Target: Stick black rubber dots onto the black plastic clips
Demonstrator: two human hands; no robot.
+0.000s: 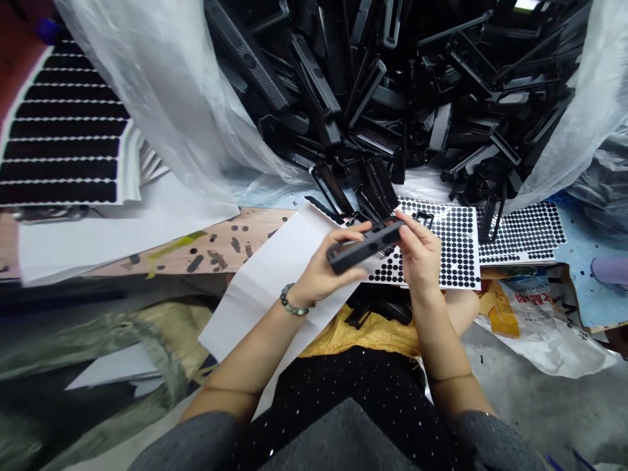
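A long black plastic part (366, 247), shaped like a narrow frame, is held tilted between both hands above the table's front edge. My left hand (326, 265), with a beaded bracelet on its wrist, is closed around the part's left end. At the other end, my right hand (419, 252) pinches it between thumb and fingers. Beneath and behind the hands lies a white sheet of round black stickers (454, 245). Several similar black parts (370, 190) rest just beyond the hands. A white paper sheet (275, 281) hangs over the edge under my left forearm.
A large clear plastic bag (186, 98) at the back spills a heap of black parts (314, 72). Sheets of black strips (63, 131) are stacked at left. Another dotted sheet (527, 229) and a purple roll (611, 269) are at right. Yellow cloth (343, 337) covers my lap.
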